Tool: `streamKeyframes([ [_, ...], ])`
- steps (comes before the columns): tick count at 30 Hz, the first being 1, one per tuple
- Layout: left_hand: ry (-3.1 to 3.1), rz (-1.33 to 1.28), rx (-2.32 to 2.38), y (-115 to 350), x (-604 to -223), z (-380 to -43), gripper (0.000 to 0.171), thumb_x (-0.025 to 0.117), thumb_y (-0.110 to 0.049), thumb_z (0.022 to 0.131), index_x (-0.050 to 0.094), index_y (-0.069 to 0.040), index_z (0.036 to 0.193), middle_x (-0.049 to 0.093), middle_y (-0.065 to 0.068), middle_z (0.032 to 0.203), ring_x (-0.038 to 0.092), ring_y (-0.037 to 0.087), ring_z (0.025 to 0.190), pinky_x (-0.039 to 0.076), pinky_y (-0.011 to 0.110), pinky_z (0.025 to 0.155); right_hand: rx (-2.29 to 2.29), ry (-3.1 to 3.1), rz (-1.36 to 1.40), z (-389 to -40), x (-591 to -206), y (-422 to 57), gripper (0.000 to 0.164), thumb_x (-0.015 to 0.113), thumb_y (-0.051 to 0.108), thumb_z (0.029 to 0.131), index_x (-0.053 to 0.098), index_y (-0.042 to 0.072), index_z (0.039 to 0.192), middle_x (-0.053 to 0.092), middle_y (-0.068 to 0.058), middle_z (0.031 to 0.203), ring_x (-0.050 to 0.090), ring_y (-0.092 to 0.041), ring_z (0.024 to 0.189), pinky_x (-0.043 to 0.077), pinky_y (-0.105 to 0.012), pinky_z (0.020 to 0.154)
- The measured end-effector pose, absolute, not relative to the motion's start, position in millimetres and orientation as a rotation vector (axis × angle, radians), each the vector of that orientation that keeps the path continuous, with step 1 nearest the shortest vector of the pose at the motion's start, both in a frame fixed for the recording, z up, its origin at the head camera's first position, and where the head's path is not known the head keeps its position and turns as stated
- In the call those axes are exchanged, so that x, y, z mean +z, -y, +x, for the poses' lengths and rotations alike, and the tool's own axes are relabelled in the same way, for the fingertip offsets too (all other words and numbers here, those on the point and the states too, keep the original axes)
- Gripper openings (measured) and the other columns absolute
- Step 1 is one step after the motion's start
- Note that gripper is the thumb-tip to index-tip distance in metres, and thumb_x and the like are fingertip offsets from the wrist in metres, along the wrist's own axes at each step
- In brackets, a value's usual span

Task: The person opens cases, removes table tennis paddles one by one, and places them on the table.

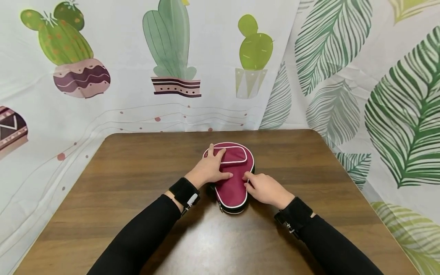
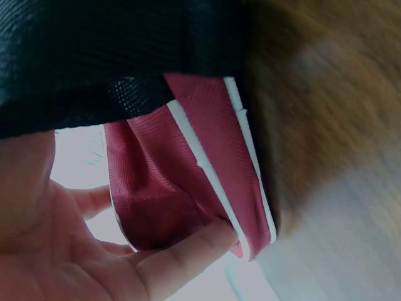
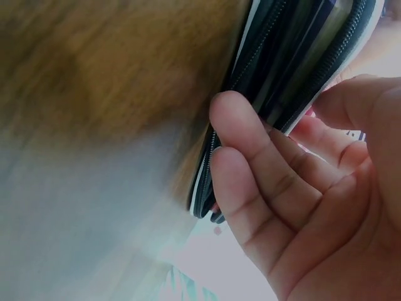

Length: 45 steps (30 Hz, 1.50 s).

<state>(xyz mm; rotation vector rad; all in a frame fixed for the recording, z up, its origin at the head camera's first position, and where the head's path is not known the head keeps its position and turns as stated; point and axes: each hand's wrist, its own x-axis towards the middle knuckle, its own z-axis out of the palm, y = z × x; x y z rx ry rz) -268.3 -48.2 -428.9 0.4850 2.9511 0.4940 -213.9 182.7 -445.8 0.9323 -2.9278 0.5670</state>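
Observation:
A maroon table tennis paddle case with white piping lies flat, its wide round end away from me and its narrow end toward me. My left hand rests on its left part with the fingers spread over the front pocket. In the left wrist view a finger touches the maroon side. At the right edge, my right hand pinches the case's rim with curled fingers. The black zipper stands parted in the right wrist view, showing a dark inside. Whether a zipper pull is between the fingertips, I cannot tell.
The case lies on a brown wood-grain table, toward its far edge. Behind the table hangs a white cloth printed with cacti and leaves. A black band circles each wrist.

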Motion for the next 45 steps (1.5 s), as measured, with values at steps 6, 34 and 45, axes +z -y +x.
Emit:
streamKeyframes([
  [6, -2.977, 0.497, 0.485, 48.4, -433.0, -268.4, 0.098, 0.073, -0.06, 0.083, 0.026, -0.021, 0.16, 0.005, 0.026, 0.165, 0.063, 0.042, 0.116, 0.051, 0.046, 0.1, 0.579, 2.938, 0.93, -211.8, -446.7, -183.3, 0.021, 0.056, 0.009, 0.095, 0.061, 0.011, 0.115, 0.072, -0.002, 0.109, 0.068, -0.012, 0.088, 0.056, -0.035, 0.079],
  [34, -2.869, 0.649, -0.119, -4.5, -425.4, -190.9, 0.102, 0.06, -0.081, 0.076, 0.032, -0.027, 0.158, 0.032, 0.021, 0.16, 0.038, 0.061, 0.134, 0.05, 0.061, 0.096, 0.426, 2.991, 0.862, -213.1, -457.8, -186.7, 0.053, 0.074, 0.03, 0.084, 0.044, 0.008, 0.121, 0.066, -0.004, 0.095, 0.061, -0.015, 0.074, 0.054, -0.038, 0.067],
  [45, -2.965, 0.657, -0.146, -8.5, -425.6, -191.5, 0.088, 0.055, -0.079, 0.081, 0.045, -0.022, 0.148, 0.043, 0.019, 0.152, 0.045, 0.049, 0.134, 0.045, 0.057, 0.101, 0.595, 3.205, 0.586, -215.2, -455.6, -184.7, 0.103, 0.078, 0.038, 0.082, 0.016, -0.008, 0.151, 0.061, -0.001, 0.072, 0.056, -0.015, 0.062, 0.046, -0.034, 0.057],
])
